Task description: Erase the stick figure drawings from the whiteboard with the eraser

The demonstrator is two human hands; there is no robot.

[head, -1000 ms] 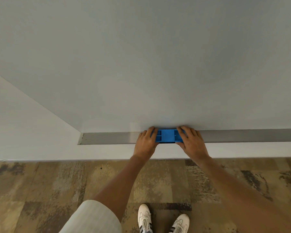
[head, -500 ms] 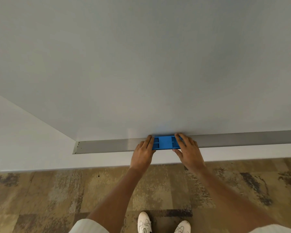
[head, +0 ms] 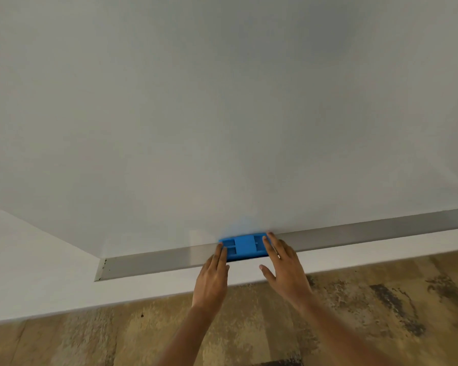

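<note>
eraser (head: 245, 247) lay flat on tray (head: 368, 233), against whiteboard (head: 222, 114) bottom edge | left hand (head: 212, 276) and right hand (head: 286, 265) released, straight fingers touching eraser ends | advice: pinch both ends firmly before lifting; no drawings visible
</note>
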